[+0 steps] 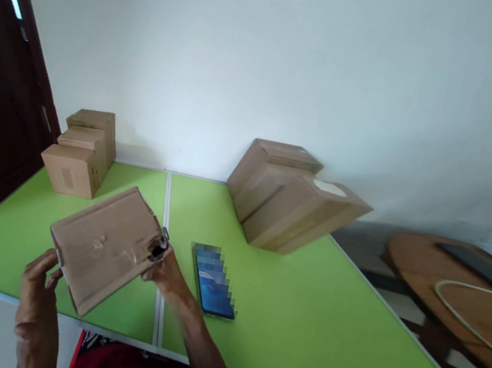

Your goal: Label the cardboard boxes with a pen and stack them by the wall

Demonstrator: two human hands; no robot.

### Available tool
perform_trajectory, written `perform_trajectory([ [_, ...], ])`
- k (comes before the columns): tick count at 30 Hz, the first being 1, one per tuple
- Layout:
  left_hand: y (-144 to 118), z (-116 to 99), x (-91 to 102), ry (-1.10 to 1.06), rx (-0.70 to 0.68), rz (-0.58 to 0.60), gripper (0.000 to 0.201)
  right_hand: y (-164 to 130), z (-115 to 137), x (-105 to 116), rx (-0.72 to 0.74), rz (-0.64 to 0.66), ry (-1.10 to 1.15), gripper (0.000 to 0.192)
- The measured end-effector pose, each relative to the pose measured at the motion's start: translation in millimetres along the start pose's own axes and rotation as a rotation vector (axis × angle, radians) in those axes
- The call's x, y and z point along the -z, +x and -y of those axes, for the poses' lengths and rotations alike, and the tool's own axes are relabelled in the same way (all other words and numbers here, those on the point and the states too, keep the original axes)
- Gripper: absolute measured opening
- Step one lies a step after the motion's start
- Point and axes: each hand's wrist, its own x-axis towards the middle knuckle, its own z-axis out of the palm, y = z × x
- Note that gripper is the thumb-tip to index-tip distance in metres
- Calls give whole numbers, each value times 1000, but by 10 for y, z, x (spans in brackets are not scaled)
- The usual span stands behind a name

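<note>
A flat brown cardboard box [106, 245] is held tilted above the left half of the green table. My left hand [39, 293] grips its near left edge, fingers partly behind it. At the box's right end, my right hand [164, 271] is closed around the edge and corner, where its fingers are mostly hidden. Beside those fingers shows a small dark patch [158, 249]; whether it is a hole in the box or a separate thing, I cannot tell. Creased clear tape runs over the box's upper face. A smartphone [213, 283] with a lit screen lies right of my right forearm.
Several cardboard boxes stand at the back: a small group [70, 169] at left and larger ones [289, 210] right of centre. The green folding table [321, 324] has a metal seam. A wooden table [409, 257] with a pale cable [456, 313] stands at right.
</note>
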Motion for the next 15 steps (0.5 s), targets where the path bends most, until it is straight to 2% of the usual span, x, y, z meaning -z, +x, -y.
perform_trajectory([
  [2, 10, 5, 22, -1, 41, -4, 80, 132, 73, 154, 28, 17, -14, 120],
  [5, -19, -32, 41, 47, 110, 106, 96, 262, 217, 318, 76, 68, -45, 112],
  [7, -81, -109, 38, 126, 138, 199, 95, 314, 291, 369, 101, 109, -44, 111],
  [10, -203, -252, 12, 259, 213, 235, 72, 364, 321, 382, 110, 141, -70, 106],
  [12, -284, -319, -8, 285, 258, 280, 58, 375, 300, 358, 113, 143, -74, 92],
  [15, -402, -362, -25, 306, 284, 365, 53, 341, 280, 292, 128, 138, -56, 66],
])
